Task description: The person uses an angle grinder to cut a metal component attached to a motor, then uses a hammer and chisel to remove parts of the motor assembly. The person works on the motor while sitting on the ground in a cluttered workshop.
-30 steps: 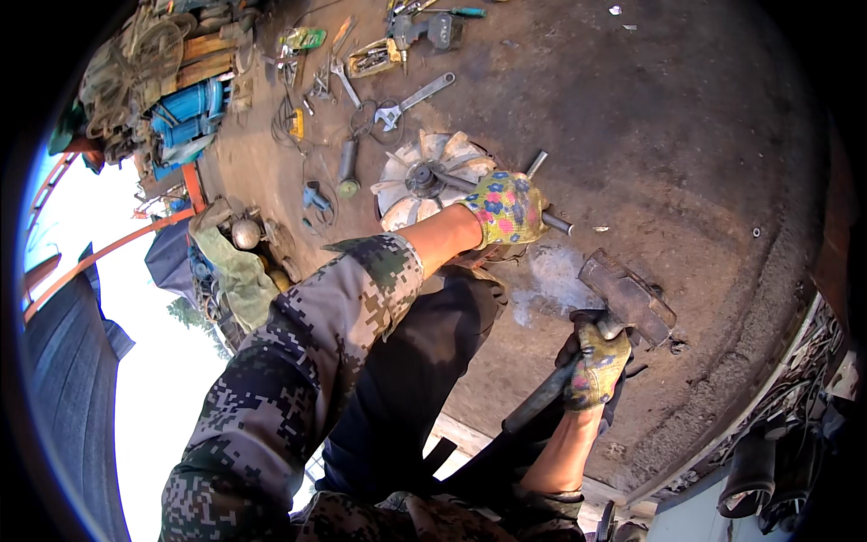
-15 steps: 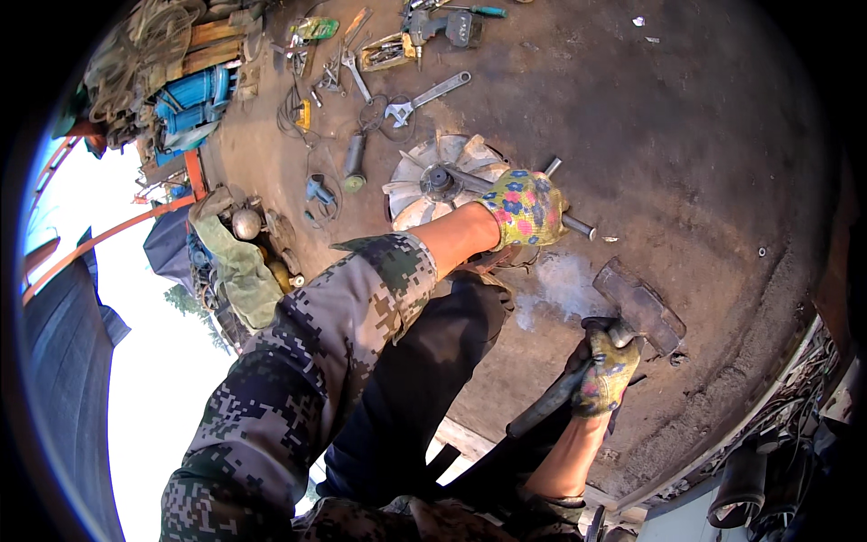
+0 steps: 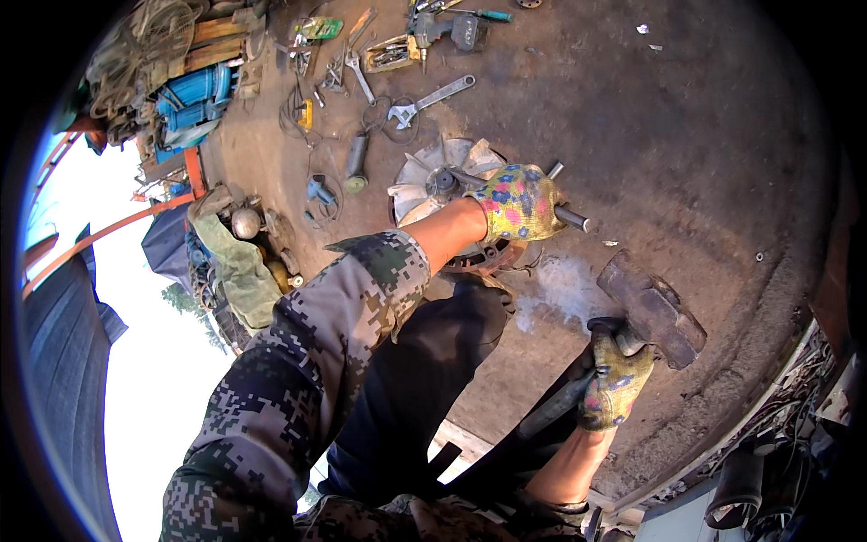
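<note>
My left hand (image 3: 518, 202), in a yellow flowered glove, is closed around a dark steel bar (image 3: 573, 219). The bar's end sticks out to the right of the fist, and a second metal end (image 3: 555, 169) shows just above it. Under that hand lies a round finned metal fan wheel (image 3: 414, 173) with a dark hub (image 3: 443, 182); the glove and forearm hide part of it. My right hand (image 3: 619, 381), gloved alike, grips a sledgehammer close below its heavy rusty head (image 3: 652, 310). The hammer's handle (image 3: 553, 406) runs back toward my leg.
Beyond the wheel lie an adjustable wrench (image 3: 432, 101), a cordless drill (image 3: 452, 32), a grey cylindrical tool (image 3: 357, 161) and a small blue tool (image 3: 319, 190). A green cloth (image 3: 239, 271) covers things at left. Metal scrap (image 3: 736, 483) lines the right edge.
The hammer and my right hand have shifted slightly to the right. My left hand has moved a little left, and less of the bar's lower end sticks out of the fist.
</note>
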